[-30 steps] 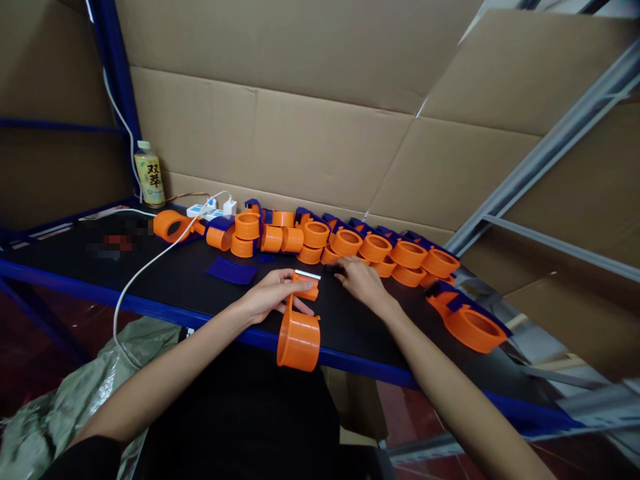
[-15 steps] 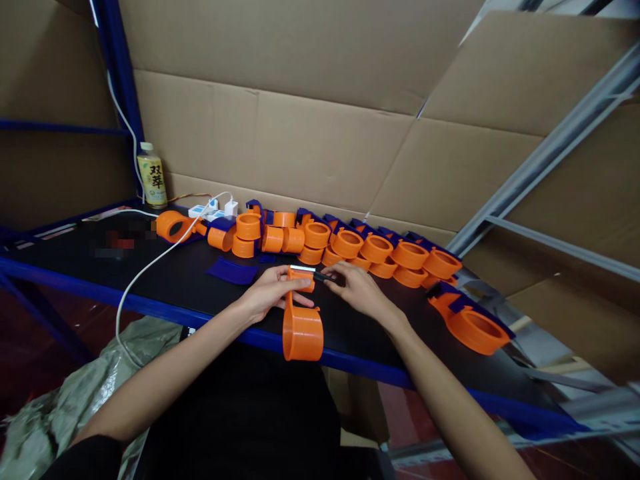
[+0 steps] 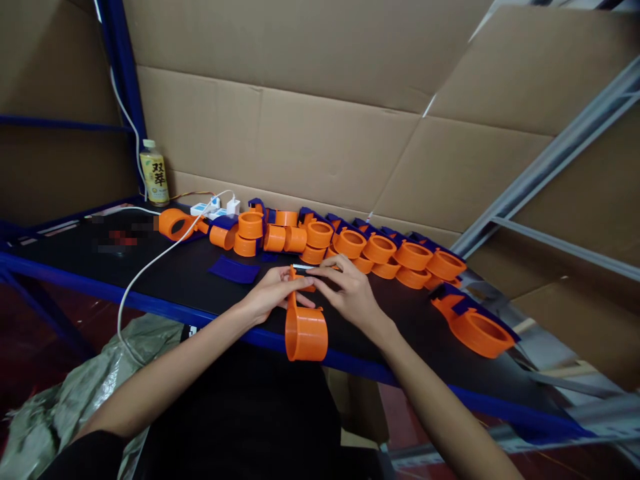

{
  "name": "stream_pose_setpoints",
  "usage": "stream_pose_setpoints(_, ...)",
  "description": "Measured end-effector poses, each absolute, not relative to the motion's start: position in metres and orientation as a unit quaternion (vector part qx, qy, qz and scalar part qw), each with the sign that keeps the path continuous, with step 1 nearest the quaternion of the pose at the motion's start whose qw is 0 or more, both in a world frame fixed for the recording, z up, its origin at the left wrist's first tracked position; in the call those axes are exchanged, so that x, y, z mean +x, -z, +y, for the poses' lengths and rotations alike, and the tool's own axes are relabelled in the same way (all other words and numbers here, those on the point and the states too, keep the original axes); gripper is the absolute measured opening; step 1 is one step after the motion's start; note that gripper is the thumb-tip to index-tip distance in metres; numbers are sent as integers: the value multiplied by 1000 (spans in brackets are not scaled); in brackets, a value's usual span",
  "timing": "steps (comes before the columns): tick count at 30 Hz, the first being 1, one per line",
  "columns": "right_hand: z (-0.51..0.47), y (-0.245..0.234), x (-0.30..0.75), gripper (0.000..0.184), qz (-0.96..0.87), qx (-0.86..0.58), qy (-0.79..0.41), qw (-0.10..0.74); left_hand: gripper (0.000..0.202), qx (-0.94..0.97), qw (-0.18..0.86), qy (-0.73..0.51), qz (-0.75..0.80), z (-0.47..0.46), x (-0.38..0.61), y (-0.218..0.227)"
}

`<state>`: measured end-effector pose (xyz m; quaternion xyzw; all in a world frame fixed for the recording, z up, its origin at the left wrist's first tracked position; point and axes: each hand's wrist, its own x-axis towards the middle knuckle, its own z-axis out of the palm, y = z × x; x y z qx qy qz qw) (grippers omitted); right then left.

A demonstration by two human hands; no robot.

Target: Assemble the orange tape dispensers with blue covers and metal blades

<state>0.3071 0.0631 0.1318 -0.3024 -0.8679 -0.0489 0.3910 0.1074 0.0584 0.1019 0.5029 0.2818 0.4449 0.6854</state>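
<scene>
An orange plastic ring part (image 3: 307, 333) hangs at the table's front edge, its wide ring downward. Its narrow upper end is pinched by my left hand (image 3: 273, 293), thumb across the front. Along the top of that end runs a white toothed strip (image 3: 301, 267), with a small black piece (image 3: 300, 272) against it. My right hand (image 3: 350, 287) is closed at the strip's right end, fingertips on the black piece and thumb close to my left thumb. The right fingers hide much of the black piece, so its kind does not show.
Several orange ring parts with dark blue pieces (image 3: 380, 248) stand stacked along the back; one larger such part (image 3: 480, 330) lies right. A flat blue piece (image 3: 234, 269), a power strip (image 3: 207, 210), a white cable (image 3: 150, 265) and a drink bottle (image 3: 155, 175) are left.
My right hand has moved left along the toothed strip, bringing its fingers over the black piece and near my left thumb. The left hand keeps its hold on the orange part.
</scene>
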Motion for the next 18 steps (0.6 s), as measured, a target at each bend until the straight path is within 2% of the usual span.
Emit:
stream_pose_setpoints(5,53,-125,290,10,-813,-358,21,458,37,511,659,-478,276,52,109,-106)
stream_pose_setpoints(9,49,-129,286,18,-838,-311,39,447,33,508,656,-486,274,53,107,-109)
stream_pose_setpoints(14,72,-134,287,22,-792,-342,-70,501,31,405,675,-555,268,60,102,-113)
stream_pose_setpoints(16,88,-133,284,24,-781,-381,-126,478,30,362,707,-553,252,59,101,-116)
stream_pose_setpoints(18,103,-129,279,26,-820,-382,-150,398,33,335,740,-526,253,55,102,-119)
